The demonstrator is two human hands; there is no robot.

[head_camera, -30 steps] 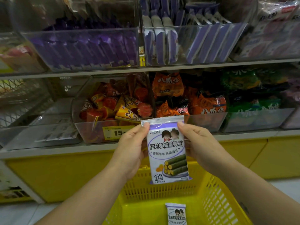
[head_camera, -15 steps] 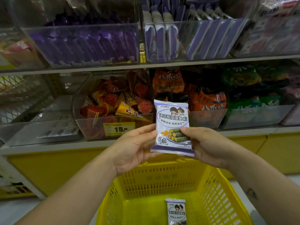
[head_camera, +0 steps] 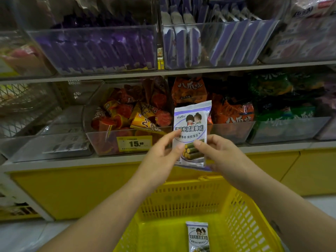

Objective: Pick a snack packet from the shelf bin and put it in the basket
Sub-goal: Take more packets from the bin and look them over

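Observation:
A white and purple snack packet (head_camera: 190, 122) stands upright in front of the lower shelf, above the far rim of the yellow basket (head_camera: 183, 197). My right hand (head_camera: 216, 151) pinches its lower right part between thumb and fingers. My left hand (head_camera: 160, 153) touches its left edge with thumb and forefinger. A second packet of the same kind (head_camera: 198, 235) lies flat on the basket floor. The clear bin (head_camera: 218, 42) on the upper shelf holds several more of these purple packets on edge.
Clear bins line two shelves: purple wrappers (head_camera: 94, 50) upper left, red and orange cone snacks (head_camera: 131, 117) with a yellow price tag (head_camera: 134, 143), orange bags (head_camera: 232, 113), green bags (head_camera: 283, 110). A yellow cabinet front (head_camera: 72, 193) runs below the shelf.
The packet rose from low over the basket to shelf height and now stands taller. Both hands slid from its top corners down to its lower half.

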